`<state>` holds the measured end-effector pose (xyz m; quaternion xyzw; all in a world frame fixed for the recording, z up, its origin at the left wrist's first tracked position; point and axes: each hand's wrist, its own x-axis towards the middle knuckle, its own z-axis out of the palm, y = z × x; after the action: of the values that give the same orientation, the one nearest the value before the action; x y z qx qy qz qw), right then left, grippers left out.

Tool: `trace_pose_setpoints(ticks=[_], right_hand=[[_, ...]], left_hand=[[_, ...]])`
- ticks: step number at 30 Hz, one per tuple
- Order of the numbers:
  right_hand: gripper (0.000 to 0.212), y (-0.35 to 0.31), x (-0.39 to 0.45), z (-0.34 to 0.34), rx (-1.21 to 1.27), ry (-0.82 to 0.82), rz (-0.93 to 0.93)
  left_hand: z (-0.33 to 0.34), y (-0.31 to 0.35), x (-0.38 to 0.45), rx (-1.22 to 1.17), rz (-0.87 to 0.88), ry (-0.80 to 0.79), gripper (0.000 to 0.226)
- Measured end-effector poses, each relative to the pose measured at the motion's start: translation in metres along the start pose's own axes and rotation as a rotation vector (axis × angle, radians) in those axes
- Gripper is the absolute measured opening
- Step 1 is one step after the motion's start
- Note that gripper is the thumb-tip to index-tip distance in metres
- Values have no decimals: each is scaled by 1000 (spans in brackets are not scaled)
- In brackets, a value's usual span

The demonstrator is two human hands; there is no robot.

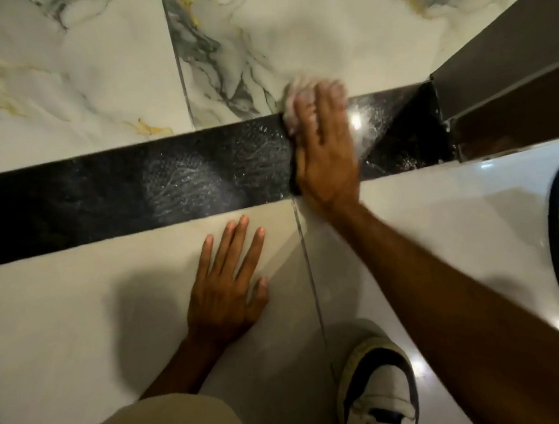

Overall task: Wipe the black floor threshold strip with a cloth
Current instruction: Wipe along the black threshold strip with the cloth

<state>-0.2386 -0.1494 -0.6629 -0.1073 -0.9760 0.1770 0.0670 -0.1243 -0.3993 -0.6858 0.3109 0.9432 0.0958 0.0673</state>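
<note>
Head view. The pale cloth (296, 107) lies under the fingers (326, 106) of the right hand (326, 160), right of centre in the frame, on the far edge of the black threshold strip (118, 199). The strip crosses the frame between a veined marble floor (90, 69) above and plain pale tiles (77, 314) below; a dark door frame (502, 67) stands at upper right. The right grip presses flat on the cloth, fingers extended. The left hand (226, 294) rests flat and spread on the pale tile, holding nothing. A white shoe (378, 396) shows at the bottom.
</note>
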Motion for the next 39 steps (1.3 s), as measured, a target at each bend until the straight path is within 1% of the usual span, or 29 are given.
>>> trace_pose_setpoints(ticks=[1, 2, 3, 5, 7, 9, 10, 12, 13, 14, 16, 18, 19, 21, 22, 23, 26, 27, 29, 30, 31, 33, 34, 35, 36, 37, 39], right_hand=[[59, -7, -17, -1, 11, -42, -93], [59, -8, -41, -5, 18, -95, -138], [59, -3, -65, -12, 6, -139, -138], [55, 15, -104, -29, -26, -131, -41], [53, 33, -110, -37, -41, -45, 78], [55, 38, -85, -33, -98, 50, 163], [57, 34, -65, -26, -89, 75, 214], [62, 14, -24, -10, 35, 129, 335], [62, -1, -6, -2, 51, 133, 314], [62, -16, 6, 5, 28, 93, 228], [63, -40, 8, 14, 15, -50, -38], [61, -46, -22, 11, 43, -152, -243], [59, -39, -47, 5, 53, -185, -306], [55, -10, -95, -12, 8, -199, -323], [56, 9, -111, -22, -31, -168, -273], [56, 28, -119, -31, -65, -111, -180], [53, 69, -94, -36, -129, 114, 150], [54, 73, -74, -34, -87, 173, 247], [57, 59, -36, -30, 100, 254, 403], [57, 47, -23, -27, 170, 265, 373], [58, 35, -19, -25, 172, 237, 259], [62, 23, -42, -23, 87, 48, -6], [62, 26, -61, -25, 47, -20, -71], [59, 33, -82, -28, 17, -47, -59], [56, 41, -103, -33, -3, -35, 2], [55, 46, -116, -41, 5, 8, 115], [54, 57, -112, -47, 32, 113, 337]], left_hand=[[-3, 1, 0, -4, -16, -1, 73], [-6, 2, 0, -8, -31, -11, 74], [-8, 3, 2, -7, -41, -23, 74], [-12, 5, 2, -1, -48, -41, 73], [-13, 6, 3, 6, -53, -46, 73], [-10, 5, 3, -6, -41, -29, 74], [-6, 3, 3, -11, -41, -15, 74], [-3, 1, 2, -21, -63, 0, 75], [-2, 1, 2, -27, -78, 8, 75], [-3, 0, 3, -30, -93, 13, 75], [-6, 0, 4, -31, -111, 7, 75], [-10, 1, 4, -39, -114, 3, 75], [-12, 1, 4, -45, -119, 0, 75], [-14, 3, 4, -52, -123, 2, 74], [-13, 3, 4, -54, -123, 9, 75], [-11, 3, 3, -57, -121, 16, 75], [-2, 1, 2, -59, -111, 31, 75], [-1, 0, 2, -58, -108, 37, 75], [2, -1, 1, -49, -101, 49, 75], [2, -1, 1, -45, -97, 52, 75], [1, -1, 1, -44, -96, 47, 75], [-1, -1, 2, -50, -99, 31, 75], [-3, -1, 2, -52, -99, 24, 75], [-4, -1, 2, -53, -102, 19, 75], [-5, 0, 2, -54, -104, 18, 75], [-5, 1, 2, -56, -107, 18, 75], [-4, 1, 1, -60, -106, 26, 76]])
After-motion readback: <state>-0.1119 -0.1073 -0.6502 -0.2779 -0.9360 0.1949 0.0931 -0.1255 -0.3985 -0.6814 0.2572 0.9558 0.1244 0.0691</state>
